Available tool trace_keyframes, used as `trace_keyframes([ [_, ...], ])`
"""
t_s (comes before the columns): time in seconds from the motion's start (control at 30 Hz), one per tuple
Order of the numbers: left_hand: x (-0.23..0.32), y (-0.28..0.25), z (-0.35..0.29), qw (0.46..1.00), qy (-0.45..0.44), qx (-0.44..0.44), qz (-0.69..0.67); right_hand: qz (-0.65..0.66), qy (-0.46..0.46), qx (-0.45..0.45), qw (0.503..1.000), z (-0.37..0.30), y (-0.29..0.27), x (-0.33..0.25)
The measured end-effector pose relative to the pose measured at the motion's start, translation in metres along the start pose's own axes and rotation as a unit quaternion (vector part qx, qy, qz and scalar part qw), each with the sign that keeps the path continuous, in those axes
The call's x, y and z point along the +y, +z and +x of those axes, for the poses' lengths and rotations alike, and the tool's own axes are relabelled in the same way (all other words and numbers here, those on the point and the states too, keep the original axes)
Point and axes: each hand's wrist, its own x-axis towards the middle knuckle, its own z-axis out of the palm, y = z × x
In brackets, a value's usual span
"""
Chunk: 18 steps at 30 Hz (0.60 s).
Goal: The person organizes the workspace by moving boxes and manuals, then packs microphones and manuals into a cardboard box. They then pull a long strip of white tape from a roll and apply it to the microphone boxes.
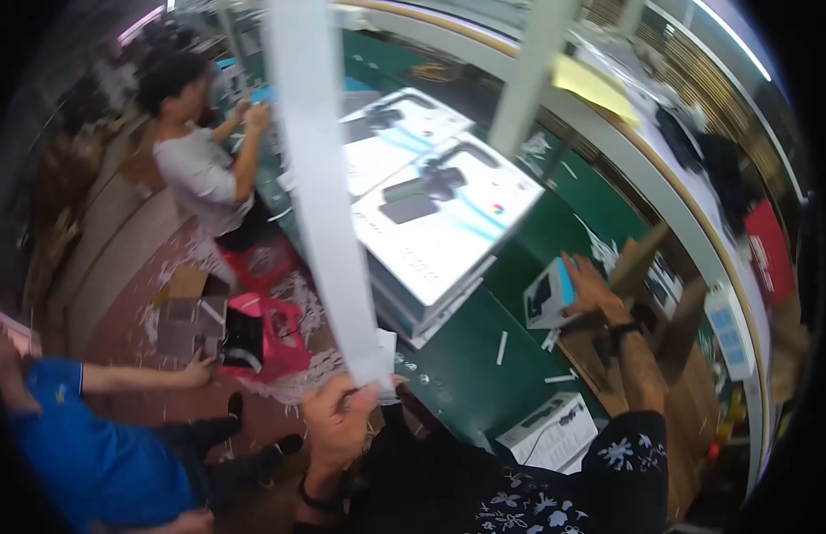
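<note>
My left hand (339, 425) is closed in a pinch on the lower end of a long white strip (317, 178). The strip rises past the top of the picture and looks blurred; its material is unclear. My right hand (592, 290) rests on a small white box with a blue side (543, 298), fingers over its blue edge, on the green table (471, 356). Left of that box stand stacked large white printed boxes (431, 245), partly covered by the strip. Nearer to me, another white printed box (555, 433) lies on the table.
An open cardboard carton (671, 356) with white boxes inside stands at the right. A pale post (533, 80) rises behind the stack. One person in white (204, 169) works at far left; another in blue (110, 445) is near left, by a pink bag (284, 338). Paper scraps litter the floor.
</note>
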Motion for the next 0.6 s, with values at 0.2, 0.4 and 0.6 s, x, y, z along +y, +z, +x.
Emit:
trace_keyframes([
  [0.2,0.031,0.000,-0.004,0.981,-0.097,-0.018,-0.167,-0.116,-0.113,0.046,0.986,-0.008,-0.033,-0.097],
  [0.4,0.025,0.007,0.000,0.952,-0.041,-0.077,-0.294,0.282,-0.146,-0.395,0.862,0.014,0.010,-0.120],
  [0.6,0.038,0.018,0.024,0.952,-0.052,-0.075,-0.294,0.188,-0.203,-0.201,0.940,-0.014,0.077,-0.133],
])
